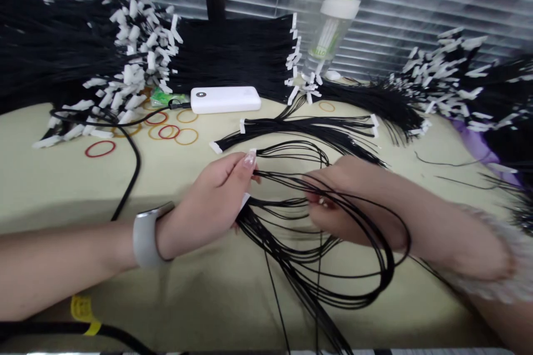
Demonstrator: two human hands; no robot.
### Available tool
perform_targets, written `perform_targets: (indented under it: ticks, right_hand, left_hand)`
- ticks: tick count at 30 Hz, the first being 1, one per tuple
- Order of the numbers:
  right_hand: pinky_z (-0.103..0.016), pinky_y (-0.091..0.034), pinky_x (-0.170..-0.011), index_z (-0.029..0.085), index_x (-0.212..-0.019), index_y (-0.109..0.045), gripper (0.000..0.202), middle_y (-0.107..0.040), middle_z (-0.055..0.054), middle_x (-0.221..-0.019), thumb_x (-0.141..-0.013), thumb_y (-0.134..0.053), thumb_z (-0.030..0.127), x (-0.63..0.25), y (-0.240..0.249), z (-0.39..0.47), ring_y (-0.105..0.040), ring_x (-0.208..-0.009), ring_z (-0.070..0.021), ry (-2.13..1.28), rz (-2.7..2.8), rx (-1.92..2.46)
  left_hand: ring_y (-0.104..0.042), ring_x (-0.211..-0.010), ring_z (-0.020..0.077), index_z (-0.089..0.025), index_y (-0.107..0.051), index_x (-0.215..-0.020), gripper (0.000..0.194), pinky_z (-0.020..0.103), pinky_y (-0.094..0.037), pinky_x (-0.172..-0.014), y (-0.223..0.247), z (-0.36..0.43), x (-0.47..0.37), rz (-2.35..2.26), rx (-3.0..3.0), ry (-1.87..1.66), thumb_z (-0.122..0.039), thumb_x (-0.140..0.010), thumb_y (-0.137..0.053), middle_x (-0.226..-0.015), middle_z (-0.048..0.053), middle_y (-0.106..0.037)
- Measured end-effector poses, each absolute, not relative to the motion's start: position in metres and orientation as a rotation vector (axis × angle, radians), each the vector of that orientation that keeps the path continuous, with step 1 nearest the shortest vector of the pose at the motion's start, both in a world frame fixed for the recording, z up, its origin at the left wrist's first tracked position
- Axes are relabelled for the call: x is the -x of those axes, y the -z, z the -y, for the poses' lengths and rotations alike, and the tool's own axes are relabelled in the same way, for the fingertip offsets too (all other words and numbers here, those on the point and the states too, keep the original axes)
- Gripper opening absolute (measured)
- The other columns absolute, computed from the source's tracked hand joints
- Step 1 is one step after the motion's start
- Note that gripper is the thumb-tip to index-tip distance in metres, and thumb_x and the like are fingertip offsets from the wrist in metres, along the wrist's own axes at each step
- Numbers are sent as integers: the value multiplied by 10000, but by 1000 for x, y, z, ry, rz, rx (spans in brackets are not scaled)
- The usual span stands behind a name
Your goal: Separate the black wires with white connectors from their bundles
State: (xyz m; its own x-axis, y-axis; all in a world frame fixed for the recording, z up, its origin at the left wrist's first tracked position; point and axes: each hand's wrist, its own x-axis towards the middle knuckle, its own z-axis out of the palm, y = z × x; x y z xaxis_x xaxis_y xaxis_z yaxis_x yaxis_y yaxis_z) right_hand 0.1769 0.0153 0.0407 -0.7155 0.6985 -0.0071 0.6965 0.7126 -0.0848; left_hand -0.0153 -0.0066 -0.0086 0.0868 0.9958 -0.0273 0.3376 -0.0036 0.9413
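At the centre, my left hand (220,188) is closed on the white connector ends of a bundle of thin black wires (287,260). One white connector shows at the thumb tip, another below the fingers. Wires loop out to the right and curve back, and loose ends hang toward the table's front edge. To the right, my right hand (337,194) is closed among the looped wires, its fingers pinching some of them. Just beyond my hands lie further black wires (287,127) with white connectors at their ends.
Behind stand a white power bank (225,100) with a black cable, a clear bottle (331,33) and large piles of black wires (237,50). Red and yellow rubber bands (100,148) lie at the left on the pale table (50,183). More wires with white connectors (445,77) are at the right.
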Motion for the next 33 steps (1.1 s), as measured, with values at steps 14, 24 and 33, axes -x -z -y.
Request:
perform_targets:
  ticks: [14, 24, 33]
  right_hand:
    - [-192, -474, -627, 138, -804, -602, 175, -553, -47, -914, -723, -465, 64, -222, -87, -71, -554, -664, -51, -876, 1371, 966]
    - [-159, -360, -442, 184, -804, -502, 99, -555, 29, -636, -807, -483, 280, -178, -52, -20, -479, -499, -49, -507, 2317, 1095]
    - [-204, -325, -579, 158, -714, -552, 139, -540, 2, -709, -807, -469, 220, -163, -29, -17, -473, -665, -81, 48, 2516, 955]
  left_hand:
    - [-306, -369, 40, -186, -445, -698, 327, 142, -283, -347, 6, 8, 15, -1321, -1381, -920, -457, -829, -317, -468, -69, -322]
    - [-350, -347, 52, -189, -486, -790, 296, 156, -306, -309, 10, 7, 16, -1295, -1308, -918, -448, -819, -344, -484, -62, -383]
    - [-323, -366, 49, -182, -457, -699, 326, 154, -277, -315, 4, 11, 16, -1293, -1351, -838, -462, -815, -337, -502, -62, -367]
